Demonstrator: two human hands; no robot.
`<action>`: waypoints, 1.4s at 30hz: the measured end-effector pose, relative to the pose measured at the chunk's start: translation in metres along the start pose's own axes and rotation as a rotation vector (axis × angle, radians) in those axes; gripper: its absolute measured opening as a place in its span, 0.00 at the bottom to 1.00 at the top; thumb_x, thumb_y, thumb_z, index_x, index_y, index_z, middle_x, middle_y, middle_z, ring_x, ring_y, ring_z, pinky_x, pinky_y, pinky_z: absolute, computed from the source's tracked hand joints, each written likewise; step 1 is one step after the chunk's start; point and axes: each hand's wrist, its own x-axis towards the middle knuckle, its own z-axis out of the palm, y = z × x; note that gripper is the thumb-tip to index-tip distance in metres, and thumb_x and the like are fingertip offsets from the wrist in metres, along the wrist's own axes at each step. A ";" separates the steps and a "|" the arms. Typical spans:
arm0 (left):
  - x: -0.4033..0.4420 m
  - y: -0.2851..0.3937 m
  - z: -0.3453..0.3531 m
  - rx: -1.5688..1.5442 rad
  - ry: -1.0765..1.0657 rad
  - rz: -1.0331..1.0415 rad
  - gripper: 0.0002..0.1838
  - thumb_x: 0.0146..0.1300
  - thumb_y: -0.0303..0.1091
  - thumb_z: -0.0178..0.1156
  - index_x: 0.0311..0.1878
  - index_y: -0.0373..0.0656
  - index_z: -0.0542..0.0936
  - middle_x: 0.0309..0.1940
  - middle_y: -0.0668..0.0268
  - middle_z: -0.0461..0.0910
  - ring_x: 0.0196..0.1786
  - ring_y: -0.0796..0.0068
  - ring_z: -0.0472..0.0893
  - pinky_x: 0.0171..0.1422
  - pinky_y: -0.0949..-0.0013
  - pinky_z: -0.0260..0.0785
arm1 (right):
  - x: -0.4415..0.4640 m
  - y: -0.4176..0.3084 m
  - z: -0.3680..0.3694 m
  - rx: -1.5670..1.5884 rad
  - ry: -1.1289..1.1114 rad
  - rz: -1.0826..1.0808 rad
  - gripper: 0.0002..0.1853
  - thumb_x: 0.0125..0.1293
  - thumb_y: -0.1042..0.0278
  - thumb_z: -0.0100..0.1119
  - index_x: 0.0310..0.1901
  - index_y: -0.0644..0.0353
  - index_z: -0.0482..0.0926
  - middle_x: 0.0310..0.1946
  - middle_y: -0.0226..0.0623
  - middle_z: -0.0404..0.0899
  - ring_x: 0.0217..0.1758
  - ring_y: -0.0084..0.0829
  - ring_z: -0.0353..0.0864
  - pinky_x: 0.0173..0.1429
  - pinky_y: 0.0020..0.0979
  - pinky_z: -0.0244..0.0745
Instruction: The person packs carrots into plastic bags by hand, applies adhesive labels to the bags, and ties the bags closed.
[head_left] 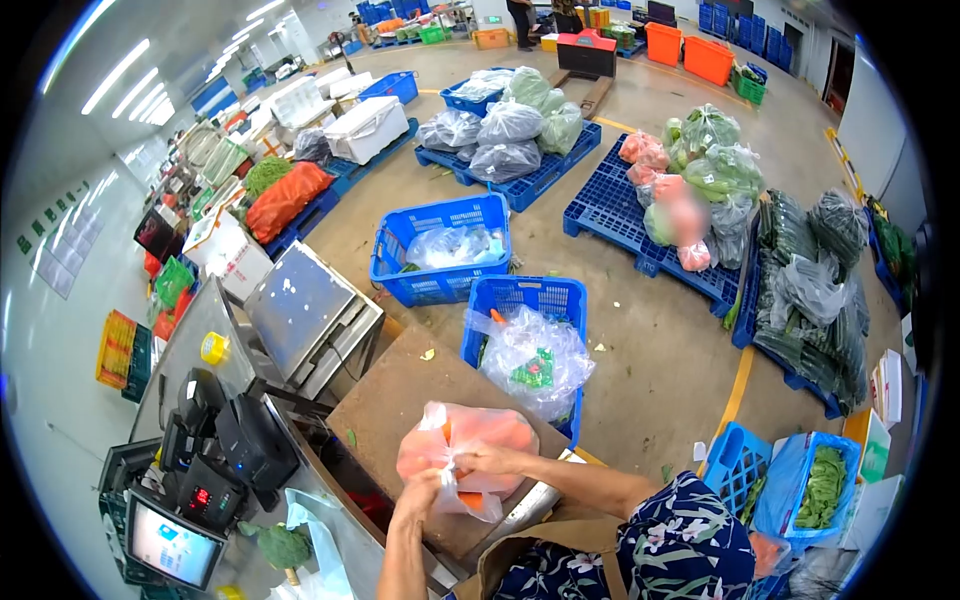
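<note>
A clear plastic bag of carrots [505, 430] lies on the brown platform [385, 395] in front of me. My left hand [421, 489] is closed on the gathered plastic at the bag's near left side. Close beside it, my right hand [487, 460] pinches the neck of the same bag. Orange carrots show through the plastic, and the fingertips are partly hidden in its folds. Just beyond the platform, a blue crate [528, 290] holds clear bags with carrots and a green label showing.
A second blue crate [440, 215] stands farther off. To the left are a metal-topped scale [305, 300], a black printer [250, 445], a lit screen [172, 540] and a broccoli head [283, 547]. Blue pallets [605, 205] with bagged vegetables stand on the right.
</note>
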 end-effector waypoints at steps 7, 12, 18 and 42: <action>0.077 -0.073 -0.061 -1.017 0.228 -0.303 0.02 0.52 0.22 0.55 0.29 0.38 0.77 0.20 0.68 0.76 0.20 0.76 0.75 0.24 0.73 0.70 | -0.039 0.060 -0.026 0.182 0.527 0.142 0.15 0.68 0.58 0.55 0.40 0.64 0.81 0.29 0.27 0.77 0.26 0.17 0.69 0.36 0.21 0.66; 0.057 -0.040 -0.055 -0.722 -0.175 -0.275 0.03 0.61 0.26 0.55 0.31 0.41 0.76 0.24 0.70 0.78 0.23 0.81 0.76 0.19 0.81 0.60 | -0.032 -0.029 -0.001 0.019 0.182 0.071 0.15 0.68 0.58 0.54 0.40 0.63 0.81 0.31 0.28 0.78 0.30 0.21 0.71 0.42 0.25 0.66; 0.108 -0.055 -0.069 -1.290 -0.416 -0.323 0.05 0.64 0.27 0.52 0.37 0.35 0.75 0.29 0.63 0.79 0.26 0.76 0.77 0.19 0.80 0.63 | -0.034 0.001 0.026 -0.996 0.201 -0.283 0.14 0.68 0.59 0.53 0.39 0.62 0.81 0.33 0.30 0.79 0.34 0.25 0.74 0.49 0.30 0.66; 0.012 -0.026 0.021 -0.536 -0.162 0.027 0.18 0.64 0.24 0.53 0.58 0.41 0.72 0.43 0.64 0.80 0.37 0.73 0.83 0.29 0.80 0.76 | -0.022 0.013 0.028 -0.210 0.331 0.113 0.24 0.71 0.51 0.47 0.59 0.62 0.70 0.53 0.35 0.74 0.56 0.26 0.71 0.59 0.32 0.67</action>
